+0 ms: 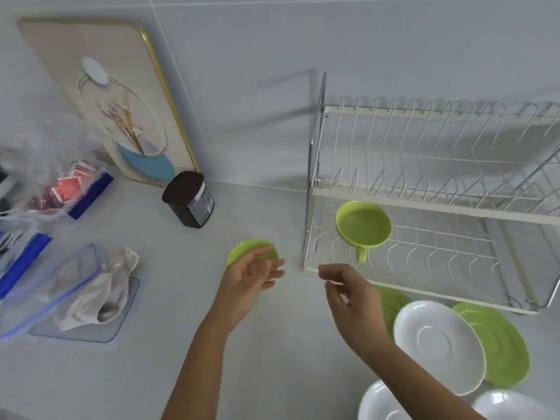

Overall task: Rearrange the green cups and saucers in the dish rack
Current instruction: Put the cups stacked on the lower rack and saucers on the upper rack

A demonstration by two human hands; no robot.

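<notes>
A white wire two-tier dish rack (424,204) stands at the right. One green cup (362,225) lies tilted on its lower tier at the left end, handle pointing toward me. A small green saucer (242,250) lies on the counter left of the rack. My left hand (248,280) is in front of it with loosely curled fingers, hiding its near edge; I see no grip on it. My right hand (348,298) hangs empty with relaxed fingers, just before the rack's front left corner. Two green saucers (503,353) (392,301) lie in front of the rack.
A white saucer (436,344) overlaps both green saucers; more white dishes (381,401) sit at the bottom edge. A brown jar (189,203) and a decorated tray (106,95) leaning on the wall are at the back. A plastic container with a cloth (100,289) and bags lie left.
</notes>
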